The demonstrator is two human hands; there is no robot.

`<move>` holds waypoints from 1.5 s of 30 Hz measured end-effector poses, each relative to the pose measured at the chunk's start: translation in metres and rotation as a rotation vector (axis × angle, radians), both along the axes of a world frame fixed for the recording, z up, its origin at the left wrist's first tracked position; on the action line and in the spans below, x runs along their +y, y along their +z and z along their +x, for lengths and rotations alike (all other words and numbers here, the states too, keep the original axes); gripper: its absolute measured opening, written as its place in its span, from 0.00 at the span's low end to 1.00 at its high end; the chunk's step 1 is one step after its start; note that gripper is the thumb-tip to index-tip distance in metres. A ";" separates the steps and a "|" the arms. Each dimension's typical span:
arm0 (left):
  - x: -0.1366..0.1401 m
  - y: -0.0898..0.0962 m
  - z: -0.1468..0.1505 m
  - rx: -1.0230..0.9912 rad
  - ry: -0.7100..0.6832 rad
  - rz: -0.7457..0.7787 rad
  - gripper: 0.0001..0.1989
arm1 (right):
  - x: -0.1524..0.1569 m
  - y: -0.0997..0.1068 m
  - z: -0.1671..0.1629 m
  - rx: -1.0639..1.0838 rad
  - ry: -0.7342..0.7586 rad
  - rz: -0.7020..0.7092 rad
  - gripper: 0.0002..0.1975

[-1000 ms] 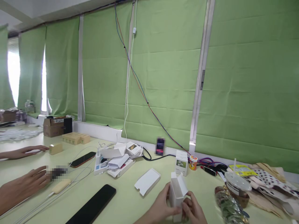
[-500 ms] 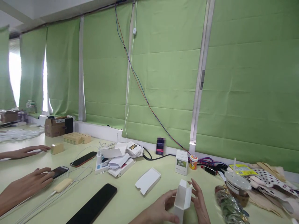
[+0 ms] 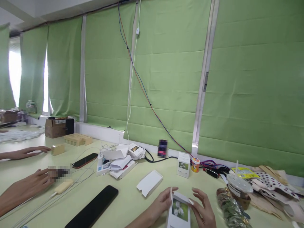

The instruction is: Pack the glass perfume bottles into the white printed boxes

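A small white carton (image 3: pixel 178 220) with a picture of white flowers on its front is at the bottom edge of the view. My left hand (image 3: pixel 158 205) grips its left side, fingers curled round behind. On the right edge, near the top flaps, my right hand (image 3: pixel 203 210) pinches the carton, its index finger raised. The carton's top looks open, and its lower part is cut off by the frame. Left of my hands lies a flat white box piece (image 3: pixel 150 183) with a notched end. Beyond stands another white carton (image 3: pixel 183 164) with a similar picture.
To the right are bagged bracelets (image 3: pixel 234 207), a lidded cup with a straw (image 3: pixel 239 190) and fabric. An orange jar (image 3: pixel 195 165), a pile of white boxes (image 3: pixel 122 158) and a black phone (image 3: pixel 93 207) lie around. Another person's hands (image 3: pixel 28 186) rest at left among cables.
The carton in my hands has turned, so its flower picture now faces me instead of plain white sides. My left hand has moved up along it; my right thumb now presses its edge.
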State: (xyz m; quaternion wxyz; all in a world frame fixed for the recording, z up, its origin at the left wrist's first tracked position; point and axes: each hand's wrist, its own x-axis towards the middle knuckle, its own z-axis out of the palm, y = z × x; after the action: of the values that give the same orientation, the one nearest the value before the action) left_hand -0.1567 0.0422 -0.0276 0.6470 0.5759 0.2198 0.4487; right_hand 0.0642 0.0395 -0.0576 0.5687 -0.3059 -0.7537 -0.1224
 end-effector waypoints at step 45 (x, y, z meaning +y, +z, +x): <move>0.005 0.031 -0.026 0.277 0.472 0.444 0.18 | -0.020 0.007 -0.037 0.276 0.045 -0.178 0.11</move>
State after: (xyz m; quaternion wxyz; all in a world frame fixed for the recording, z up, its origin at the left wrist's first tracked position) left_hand -0.1824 0.0469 0.0031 0.3487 0.6913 0.3295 0.5403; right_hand 0.0274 0.0194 -0.0508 0.6401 -0.3518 -0.6830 0.0010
